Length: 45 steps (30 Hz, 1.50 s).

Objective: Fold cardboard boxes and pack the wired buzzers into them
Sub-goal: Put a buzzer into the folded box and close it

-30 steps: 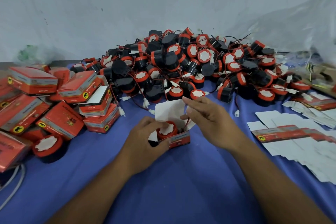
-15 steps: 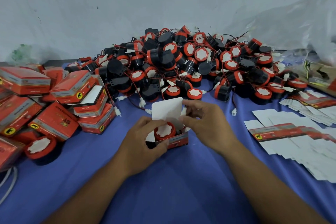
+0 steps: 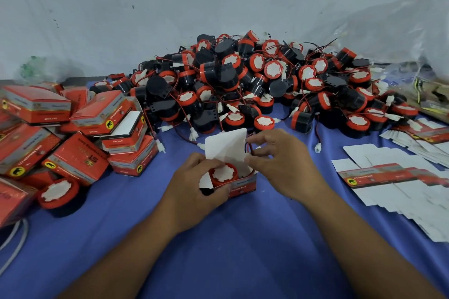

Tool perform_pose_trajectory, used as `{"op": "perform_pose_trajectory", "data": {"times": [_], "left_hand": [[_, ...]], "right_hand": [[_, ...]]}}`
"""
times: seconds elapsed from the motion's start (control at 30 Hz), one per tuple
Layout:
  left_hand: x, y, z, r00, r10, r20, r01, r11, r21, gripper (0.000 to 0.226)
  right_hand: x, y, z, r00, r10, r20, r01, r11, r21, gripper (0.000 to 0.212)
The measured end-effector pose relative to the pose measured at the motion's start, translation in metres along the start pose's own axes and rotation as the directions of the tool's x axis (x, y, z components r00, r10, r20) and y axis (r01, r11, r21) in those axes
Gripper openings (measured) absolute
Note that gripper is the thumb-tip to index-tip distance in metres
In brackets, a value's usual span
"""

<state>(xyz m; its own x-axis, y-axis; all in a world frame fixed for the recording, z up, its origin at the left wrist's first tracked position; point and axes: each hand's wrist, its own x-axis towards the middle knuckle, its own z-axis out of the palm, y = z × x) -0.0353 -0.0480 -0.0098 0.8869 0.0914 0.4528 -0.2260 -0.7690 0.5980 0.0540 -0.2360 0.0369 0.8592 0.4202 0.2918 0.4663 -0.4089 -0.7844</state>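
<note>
Right-hand fingers (image 3: 261, 139) pinch a wire above the open box (image 3: 239, 183).

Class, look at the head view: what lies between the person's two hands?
Between the left hand and right hand sits the open box with a buzzer inside, its white flap standing up.

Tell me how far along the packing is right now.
Done: a heap of closed red boxes on the left. In hand: left hand steadies an open box with a buzzer inside; right hand pinches its wire by the raised flap. Left: the big buzzer pile, one loose buzzer, and flat boxes.
</note>
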Motion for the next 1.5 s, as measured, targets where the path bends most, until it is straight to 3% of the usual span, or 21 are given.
{"op": "perform_pose_trajectory", "data": {"times": [0.13, 0.23, 0.33, 0.5, 0.57, 0.7, 0.9, 0.97, 1.1, 1.2, 1.37, 1.5], "left_hand": [[0.0, 0.003, -0.001, 0.999, 0.038, 0.004, -0.038, 0.999, -0.006, 0.043], [0.0, 0.004, 0.001, 0.997, 0.072, 0.016, -0.072, 0.997, 0.012, 0.045], [-0.001, 0.006, 0.002, 0.995, 0.097, 0.022, -0.098, 0.994, 0.042, 0.047], [-0.001, 0.007, 0.003, 0.993, 0.119, 0.024, -0.12, 0.992, 0.048, 0.05], [-0.002, 0.007, 0.002, 0.995, 0.102, 0.02, -0.103, 0.994, 0.023, 0.051], [-0.001, 0.008, 0.0, 0.998, 0.066, 0.023, -0.067, 0.998, 0.006, 0.056], [-0.001, 0.003, 0.002, 0.998, 0.046, -0.04, -0.045, 0.999, 0.02, 0.049], [-0.001, 0.003, 0.004, 0.993, 0.013, -0.121, -0.013, 1.0, 0.006, 0.06], [0.0, 0.004, 0.002, 0.952, -0.109, -0.285, 0.05, 0.977, -0.207, 0.085], [-0.001, 0.006, 0.001, 0.944, -0.141, -0.299, 0.026, 0.934, -0.358, 0.08], [-0.002, 0.006, 0.005, 0.937, -0.186, -0.297, 0.062, 0.922, -0.382, 0.082], [-0.001, 0.001, 0.008, 0.943, -0.21, -0.258, 0.076, 0.891, -0.447, 0.091]], "right_hand": [[0.0, 0.002, 0.01, 0.996, -0.088, 0.03, 0.091, 0.982, -0.163, 0.009], [-0.002, -0.001, 0.021, 0.988, -0.153, 0.038, 0.154, 0.886, -0.437, 0.019], [-0.001, -0.005, 0.019, 0.989, -0.144, 0.043, 0.143, 0.817, -0.559, 0.02], [0.0, -0.021, 0.02, 0.951, -0.133, 0.278, 0.305, 0.538, -0.786, 0.027], [0.001, -0.023, 0.02, 0.924, -0.125, 0.362, 0.374, 0.494, -0.785, 0.031], [0.001, -0.01, 0.014, 0.913, -0.09, 0.398, 0.373, 0.578, -0.726, 0.018], [-0.009, 0.003, 0.009, 0.888, 0.026, 0.459, 0.294, 0.736, -0.61, 0.042], [-0.006, 0.006, 0.009, 0.878, -0.012, 0.479, 0.323, 0.754, -0.572, 0.037], [0.002, 0.009, 0.008, 0.869, -0.133, 0.476, 0.38, 0.796, -0.472, 0.059], [0.005, 0.016, 0.006, 0.881, -0.162, 0.444, 0.352, 0.851, -0.389, 0.051], [0.007, 0.019, 0.013, 0.885, -0.188, 0.427, 0.381, 0.82, -0.427, 0.043], [0.008, 0.017, 0.019, 0.899, -0.217, 0.38, 0.342, 0.89, -0.302, 0.043]]}}
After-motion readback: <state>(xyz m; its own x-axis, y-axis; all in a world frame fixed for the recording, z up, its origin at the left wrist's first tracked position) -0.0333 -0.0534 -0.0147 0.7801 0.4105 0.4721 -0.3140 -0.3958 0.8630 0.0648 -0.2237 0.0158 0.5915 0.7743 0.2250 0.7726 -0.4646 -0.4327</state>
